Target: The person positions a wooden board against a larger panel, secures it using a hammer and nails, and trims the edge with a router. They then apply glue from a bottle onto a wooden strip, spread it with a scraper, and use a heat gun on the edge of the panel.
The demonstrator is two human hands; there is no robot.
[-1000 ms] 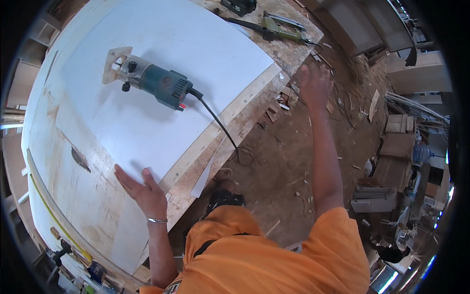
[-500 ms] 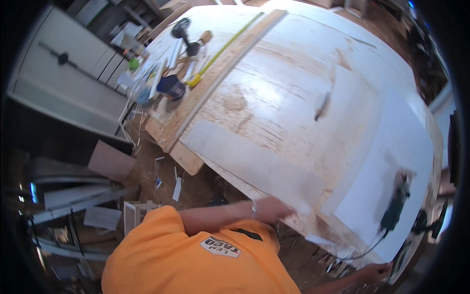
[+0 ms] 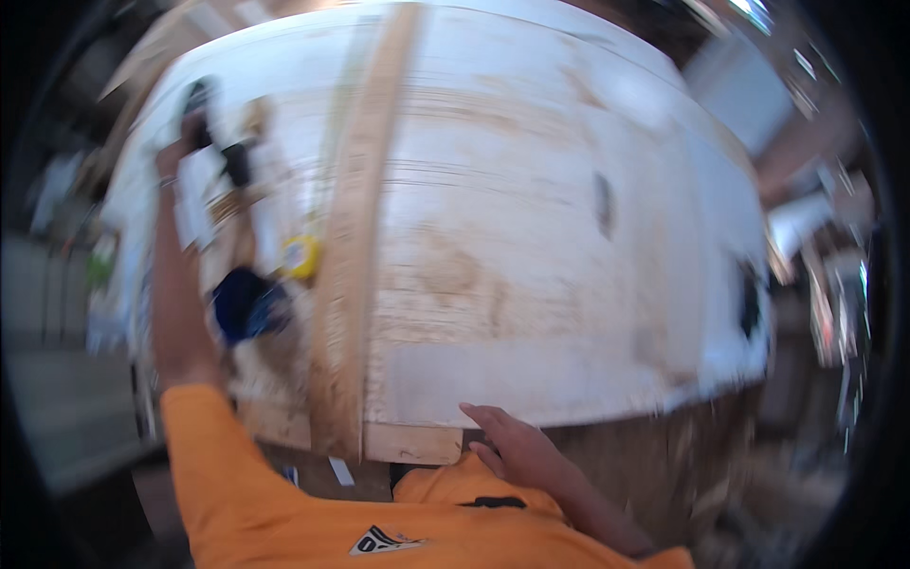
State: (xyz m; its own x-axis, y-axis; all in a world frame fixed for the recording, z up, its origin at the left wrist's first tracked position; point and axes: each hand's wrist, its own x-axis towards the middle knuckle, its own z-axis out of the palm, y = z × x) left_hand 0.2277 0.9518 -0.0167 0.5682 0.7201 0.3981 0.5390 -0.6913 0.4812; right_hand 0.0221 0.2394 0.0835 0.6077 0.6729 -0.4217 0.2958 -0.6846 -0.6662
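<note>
My left hand (image 3: 178, 152) is stretched out to the far left of the worktable, up against a black tool that looks like a cordless drill (image 3: 199, 100). Motion blur hides whether its fingers are round the tool. Low in the middle, my right hand (image 3: 512, 446) hovers by the table's near edge, fingers apart with nothing in them. A pale flat strip (image 3: 455, 379) lies on the board just beyond its fingertips. Between my arms a long wooden straight strip (image 3: 355, 218) runs away from me across the table.
Left of the wooden strip sit a yellow tape measure (image 3: 300, 256) and a dark blue object (image 3: 248, 303), blurred. A small dark object (image 3: 604, 204) lies on the white worn board (image 3: 531, 237). A dark power tool (image 3: 751, 299) stands near the right edge.
My view has swung left, and I stand nearer the wooden strip. My left hand has gone from the near edge to the black tool; my right has come from the far right to the middle.
</note>
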